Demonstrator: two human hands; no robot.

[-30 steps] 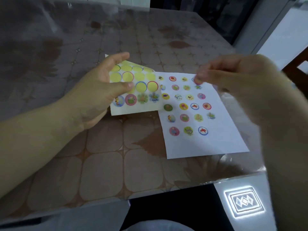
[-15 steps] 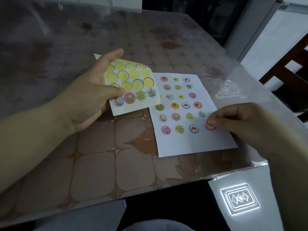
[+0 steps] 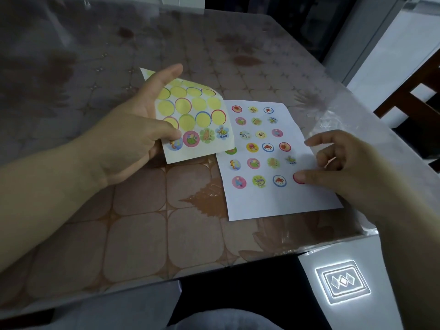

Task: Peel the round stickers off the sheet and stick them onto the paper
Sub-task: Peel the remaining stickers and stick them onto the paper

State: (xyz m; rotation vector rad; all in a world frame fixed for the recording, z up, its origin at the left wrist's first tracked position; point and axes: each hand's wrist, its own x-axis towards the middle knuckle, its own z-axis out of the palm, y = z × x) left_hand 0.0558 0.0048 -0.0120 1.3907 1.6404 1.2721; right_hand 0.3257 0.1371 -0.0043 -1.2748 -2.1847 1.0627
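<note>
My left hand pinches the sticker sheet by its left edge and holds it tilted above the table. Most of its rounds are bare yellow backing; a few picture stickers remain along its bottom row. The white paper lies flat to the right, with several round stickers on it in rows. My right hand is over the paper's right side, its thumb pressing a red-rimmed sticker onto the bottom row. The other fingers are loosely spread above the paper.
The table has a brown tile-pattern cover under clear plastic; its near edge runs just below the paper. A wooden chair stands at the right. A lit emblem glows on a grey surface below the table's corner.
My right hand carried a sticker from above the paper's top down to the bottom row and now presses it flat with the thumb. My left hand kept holding the sheet.
</note>
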